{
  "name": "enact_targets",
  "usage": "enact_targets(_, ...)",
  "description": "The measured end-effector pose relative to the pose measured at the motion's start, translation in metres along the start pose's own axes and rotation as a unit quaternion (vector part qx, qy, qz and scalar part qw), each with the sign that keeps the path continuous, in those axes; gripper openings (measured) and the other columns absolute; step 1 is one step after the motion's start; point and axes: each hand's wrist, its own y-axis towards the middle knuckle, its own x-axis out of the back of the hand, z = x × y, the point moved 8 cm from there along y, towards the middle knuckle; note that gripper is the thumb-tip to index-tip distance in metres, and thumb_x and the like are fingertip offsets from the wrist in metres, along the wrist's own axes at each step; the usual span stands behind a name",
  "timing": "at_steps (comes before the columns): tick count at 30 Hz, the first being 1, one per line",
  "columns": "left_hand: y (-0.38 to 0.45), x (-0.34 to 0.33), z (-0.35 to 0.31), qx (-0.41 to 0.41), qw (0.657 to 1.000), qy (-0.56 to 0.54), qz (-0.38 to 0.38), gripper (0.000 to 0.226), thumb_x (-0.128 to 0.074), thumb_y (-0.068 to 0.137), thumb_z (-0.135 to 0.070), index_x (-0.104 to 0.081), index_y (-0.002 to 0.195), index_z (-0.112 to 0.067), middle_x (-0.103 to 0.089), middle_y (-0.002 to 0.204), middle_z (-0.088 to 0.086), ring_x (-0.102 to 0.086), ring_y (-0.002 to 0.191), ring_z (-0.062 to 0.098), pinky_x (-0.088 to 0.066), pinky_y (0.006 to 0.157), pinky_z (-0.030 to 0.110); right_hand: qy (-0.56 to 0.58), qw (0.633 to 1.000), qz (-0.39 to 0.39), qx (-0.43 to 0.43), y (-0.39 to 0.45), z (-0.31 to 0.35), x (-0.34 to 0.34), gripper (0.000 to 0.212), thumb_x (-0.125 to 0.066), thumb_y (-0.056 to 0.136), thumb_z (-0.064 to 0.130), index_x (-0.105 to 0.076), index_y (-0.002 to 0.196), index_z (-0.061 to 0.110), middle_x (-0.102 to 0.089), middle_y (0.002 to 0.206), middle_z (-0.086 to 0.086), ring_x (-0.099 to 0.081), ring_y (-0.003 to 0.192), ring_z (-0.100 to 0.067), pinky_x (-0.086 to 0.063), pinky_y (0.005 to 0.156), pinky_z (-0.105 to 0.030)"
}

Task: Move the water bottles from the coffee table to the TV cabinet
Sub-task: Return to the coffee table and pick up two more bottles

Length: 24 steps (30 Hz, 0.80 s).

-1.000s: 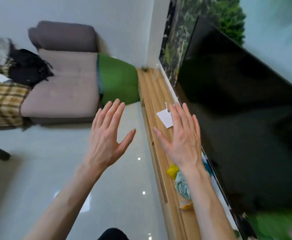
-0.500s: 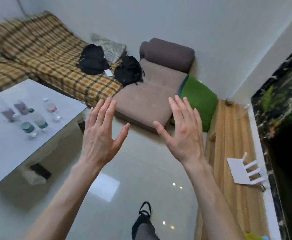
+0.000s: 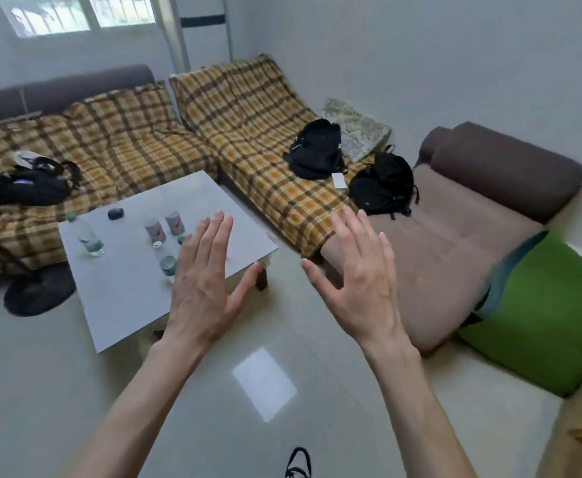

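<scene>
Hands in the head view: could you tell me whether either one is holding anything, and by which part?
Nothing is held. The left hand and right hand are both open with fingers spread, in the air; the water bottles stand on the coffee table.

Bottle (image 3: 168,263) partly behind left hand (image 3: 204,294)

There is one view only, from a wide-angle camera on the person's head, looking forward and steeply down across the pale glossy tiled floor (image 3: 75,391). It faces the white square coffee table (image 3: 124,298) and the plaid-covered corner sofa (image 3: 255,132) beyond. Both bare forearms rise from the lower edge, very near the lens, and straight lines bend toward the frame edges
</scene>
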Motion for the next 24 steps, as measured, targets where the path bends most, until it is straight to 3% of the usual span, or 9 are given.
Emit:
enact_targets(12,0.064,-0.015,0.131,0.161,0.983,0.073,-0.048,0.075,-0.055,0.098,-0.048,-0.028,0.159,-0.013,-0.031,0.167,0.006,-0.023,0.158,0.024,-0.021,0.129,0.045,0.076,0.986,0.08,0.123,0.145,0.054,-0.126,0.073,-0.047,0.098,0.063,-0.034,0.155,0.02,-0.031,0.164,-0.001,-0.02,0.155,-0.017,-0.022,0.124,-0.048)
enact_targets(24,0.112,-0.082,0.271,0.225,0.973,0.046,-0.024,0.075,-0.053,0.097,-0.05,-0.03,0.16,-0.015,-0.03,0.167,0.003,-0.024,0.157,0.024,-0.028,0.124,0.052,0.073,0.969,0.139,0.193,0.261,0.12,-0.273,0.075,-0.046,0.097,0.065,-0.033,0.156,0.021,-0.031,0.164,0.0,-0.021,0.154,-0.018,-0.025,0.122,-0.047)
